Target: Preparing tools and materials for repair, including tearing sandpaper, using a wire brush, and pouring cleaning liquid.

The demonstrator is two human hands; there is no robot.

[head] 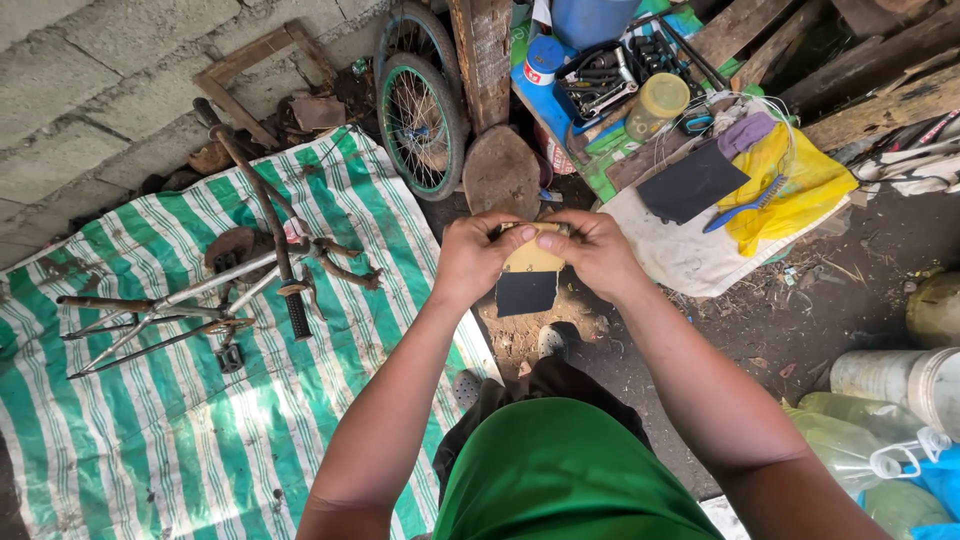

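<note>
I hold a sheet of sandpaper in front of me with both hands; its tan back faces me and the lower part is folded to show the dark grit side. My left hand grips its upper left edge. My right hand grips the upper right edge, thumb on top. Both hands are close together, nearly touching.
A rusty bicycle frame with handlebars lies on a green-and-white striped tarp at left. Two wheels lean at the back. A dark sandpaper sheet, blue brush, yellow cloth, tool tray and plastic bottles sit at right.
</note>
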